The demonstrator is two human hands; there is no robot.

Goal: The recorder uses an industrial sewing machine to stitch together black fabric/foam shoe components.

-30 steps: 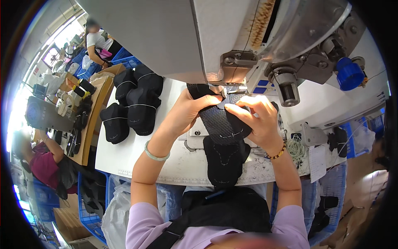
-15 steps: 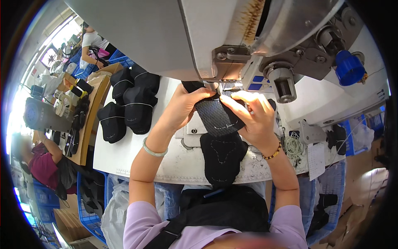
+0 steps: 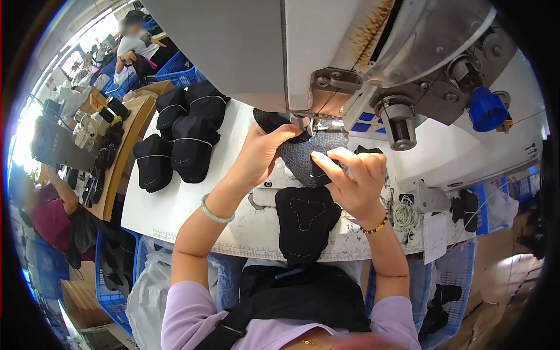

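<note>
A white paper tag (image 3: pixel 434 236) is hanging off the desk's (image 3: pixel 175 198) near edge toward its right corner, a small upright rectangle with faint print too small to make out. Beside it a coil of pale cord (image 3: pixel 403 213) is lying on the desk. Blue plastic crates (image 3: pixel 175 65) are standing beyond the desk's far left corner, next to a brown cardboard box (image 3: pixel 140 99) with dark pieces on it.

The left hand (image 3: pixel 261 153) is reaching forward from the near edge, wrist raised, a pale green bangle (image 3: pixel 214 213) sitting on the forearm. Its fingers are curling over the left edge of a black mesh shoe upper piece (image 3: pixel 309 154), pressing it flat under the sewing machine head (image 3: pixel 326 87). The right hand (image 3: pixel 356 181) is coming in from the near right, a beaded bracelet (image 3: pixel 376 225) on its wrist; its fingers (image 3: pixel 324 166) are bent narrow, pinching the piece's near edge.

The mesh piece is lying at the middle of the desk, directly beneath the needle area. A second black piece with pale stitched outlines (image 3: pixel 306 224) is draping over the near edge, just below the hands. A stack of black stitched uppers (image 3: pixel 178 140) is resting on the desk's left side, well apart from the hands.
</note>
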